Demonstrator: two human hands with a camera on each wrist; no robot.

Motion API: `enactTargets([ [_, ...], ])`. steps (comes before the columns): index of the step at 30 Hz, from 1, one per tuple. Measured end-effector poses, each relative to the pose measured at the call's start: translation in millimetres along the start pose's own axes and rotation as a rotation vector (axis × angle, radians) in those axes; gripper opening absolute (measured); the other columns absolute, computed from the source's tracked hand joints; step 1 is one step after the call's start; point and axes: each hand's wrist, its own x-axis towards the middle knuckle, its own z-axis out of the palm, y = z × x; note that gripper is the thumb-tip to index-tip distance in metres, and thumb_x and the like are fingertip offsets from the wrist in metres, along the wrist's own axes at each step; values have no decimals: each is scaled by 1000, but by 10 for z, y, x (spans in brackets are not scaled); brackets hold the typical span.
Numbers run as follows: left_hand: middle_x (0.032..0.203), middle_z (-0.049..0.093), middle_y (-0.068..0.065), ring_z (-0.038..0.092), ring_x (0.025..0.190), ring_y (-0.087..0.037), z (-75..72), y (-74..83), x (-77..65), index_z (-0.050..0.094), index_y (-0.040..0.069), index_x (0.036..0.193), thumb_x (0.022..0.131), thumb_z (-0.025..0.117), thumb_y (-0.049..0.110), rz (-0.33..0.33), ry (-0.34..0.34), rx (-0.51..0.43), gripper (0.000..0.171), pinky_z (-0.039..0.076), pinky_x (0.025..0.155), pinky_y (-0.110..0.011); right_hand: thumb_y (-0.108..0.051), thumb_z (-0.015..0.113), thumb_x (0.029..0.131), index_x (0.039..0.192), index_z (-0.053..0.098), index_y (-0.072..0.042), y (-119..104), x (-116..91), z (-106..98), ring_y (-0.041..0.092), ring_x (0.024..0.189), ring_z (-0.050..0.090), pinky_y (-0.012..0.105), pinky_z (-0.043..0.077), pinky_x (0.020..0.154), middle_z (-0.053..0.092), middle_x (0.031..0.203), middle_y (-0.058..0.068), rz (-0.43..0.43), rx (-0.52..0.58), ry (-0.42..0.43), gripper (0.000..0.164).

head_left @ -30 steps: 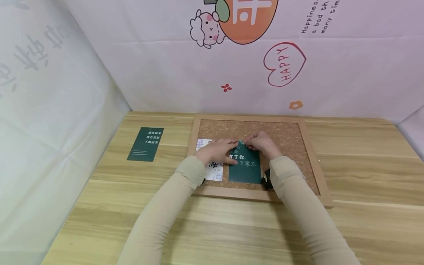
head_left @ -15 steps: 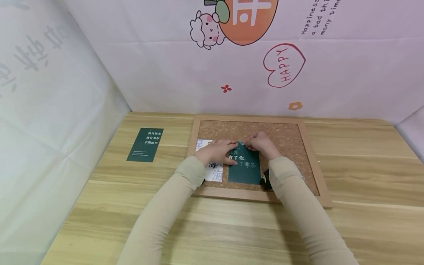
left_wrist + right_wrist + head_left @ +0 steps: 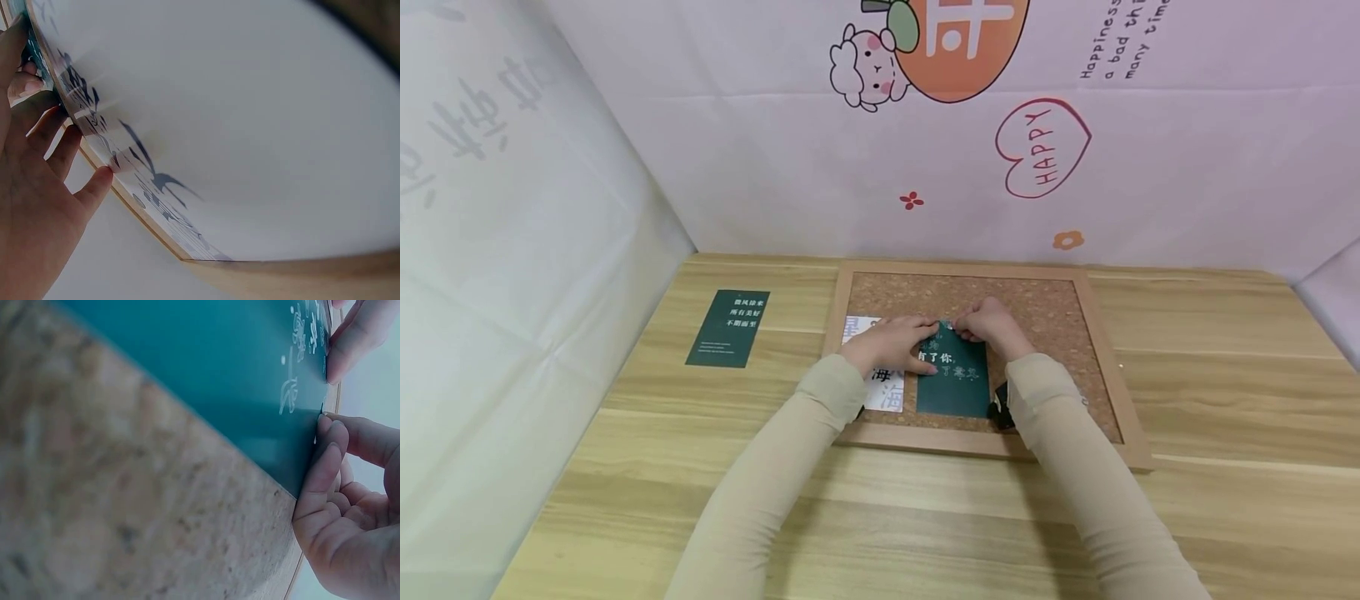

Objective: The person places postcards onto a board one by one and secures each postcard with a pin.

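A dark green card (image 3: pixel 952 392) with white writing lies on the framed corkboard (image 3: pixel 1045 300). My left hand (image 3: pixel 891 343) reaches over a white card (image 3: pixel 887 398) and presses the green card's left side with spread fingers, thumb lower down. The white card is partly covered by this hand. At the green card's top edge, my right hand (image 3: pixel 992 325) pinches a small whitish thumbtack (image 3: pixel 951 327) between thumb and curled forefinger. Most of the tack is hidden by the fingertips. In the right wrist view, the bent fingers (image 3: pixel 325 469) touch the card's corner.
Another green card (image 3: pixel 727 328) lies on the wooden table (image 3: pixel 647 467), left of the board. Something black (image 3: pixel 1002 408) shows beside the right sleeve, low on the corkboard. A small pale speck (image 3: pixel 1122 365) sits on the board's right frame. A printed white cloth (image 3: pixel 790 183) hangs behind.
Both hands stay in nearly the same places. The right fingertips shift only slightly at the card's top edge, and the cards stay where they were.
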Motion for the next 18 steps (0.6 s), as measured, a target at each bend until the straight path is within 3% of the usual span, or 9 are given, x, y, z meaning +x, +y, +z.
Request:
enactTargets([
  [18,162,17,-1,16,150,-22,9,-3,12,21,19,153,91,56,51,-4,-2,2,79,16,122,-48,-9,53,94,112,63,8,16,-9,-32,5,67,53,13,46,61,58,76,-2,-10,7,-28,27],
])
